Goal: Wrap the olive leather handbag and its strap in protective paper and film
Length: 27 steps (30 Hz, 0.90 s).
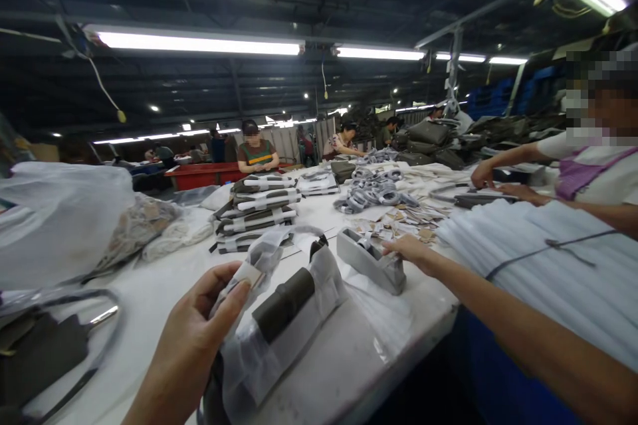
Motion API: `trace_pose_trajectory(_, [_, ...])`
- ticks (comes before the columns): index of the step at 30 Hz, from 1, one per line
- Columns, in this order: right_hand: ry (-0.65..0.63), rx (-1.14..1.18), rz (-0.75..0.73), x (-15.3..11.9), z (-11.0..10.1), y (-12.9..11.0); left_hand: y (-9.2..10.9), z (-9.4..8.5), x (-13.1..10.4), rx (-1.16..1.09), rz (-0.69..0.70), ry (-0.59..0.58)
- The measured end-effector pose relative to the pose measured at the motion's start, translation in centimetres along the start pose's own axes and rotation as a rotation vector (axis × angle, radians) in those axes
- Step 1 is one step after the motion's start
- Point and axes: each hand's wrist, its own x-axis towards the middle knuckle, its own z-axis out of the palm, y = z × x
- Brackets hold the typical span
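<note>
My left hand (199,325) is closed around a bag handle wrapped in thin translucent sheet, with a small pale label (248,273) under the thumb. Below it on the table lies a dark olive bag (285,304), partly covered by the same white translucent wrapping (269,372). My right hand (411,252) reaches to the end of a grey tape dispenser (371,262), fingertips pinched together there. Whatever is between those fingertips is too small to make out. The dispenser stands near the right edge of the white table (349,358).
Folded, wrapped bags (259,212) are stacked ahead. Grey coiled straps (376,189) and scattered brown tags (409,222) lie beyond the dispenser. On the right is a tied pile of white sheets (543,246), with a co-worker's hands (498,186) behind. A dark bag (44,352) lies left.
</note>
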Motion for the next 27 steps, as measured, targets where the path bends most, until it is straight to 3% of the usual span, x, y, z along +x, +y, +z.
trace_pose_trajectory(5, [0.013, 0.182, 0.025, -0.9, -1.7, -0.3, -0.2, 0.0, 0.1, 0.000, -0.014, 0.024])
trace_pose_trajectory(10, [-0.082, 0.326, 0.061, -3.9, -3.0, 0.1, -0.6, -0.2, 0.3, 0.088, 0.001, 0.055])
trace_pose_trajectory(14, [-0.080, 0.370, 0.110, -5.5, -1.8, 2.0, -1.0, -0.2, 0.5, 0.049, -0.026, 0.070])
trace_pose_trajectory(20, [0.057, 0.373, 0.093, -5.6, 0.6, 3.9, -1.1, -0.2, 0.6, -0.048, -0.083, 0.041])
trace_pose_trajectory(24, [0.114, 0.386, -0.014, -7.2, 0.8, 2.6, -0.8, -0.1, 0.4, -0.016, -0.036, 0.030])
trace_pose_trajectory(27, [0.086, 0.430, -0.181, -9.8, 1.7, -0.7, -0.3, 0.5, 0.1, -0.005, 0.028, 0.024])
